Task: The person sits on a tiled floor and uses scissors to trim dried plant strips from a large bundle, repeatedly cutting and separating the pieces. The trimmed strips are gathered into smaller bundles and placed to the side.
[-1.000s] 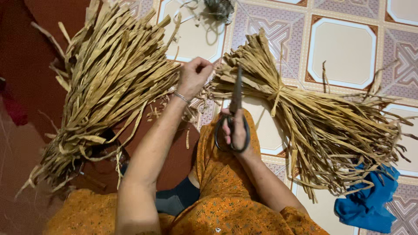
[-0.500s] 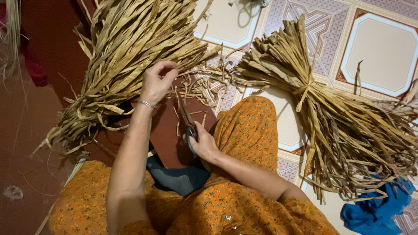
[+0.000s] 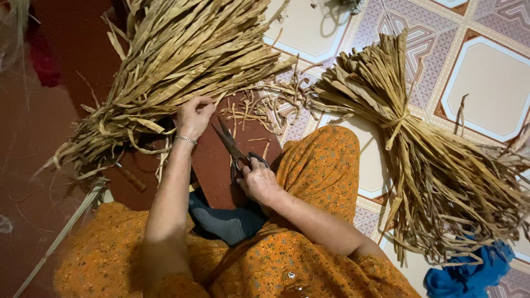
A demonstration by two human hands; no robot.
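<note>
Scissors [image 3: 234,150]: dark, blades parted, pointing up-left. Dried leaf bundle [image 3: 176,60]: tan strips, fanned, lying on the floor, upper left.

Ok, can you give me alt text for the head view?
A seated person's right hand holds dark metal scissors while the left hand grips a loose bundle of dried tan leaf strips. A second tied bundle lies on the patterned tile floor.
</note>
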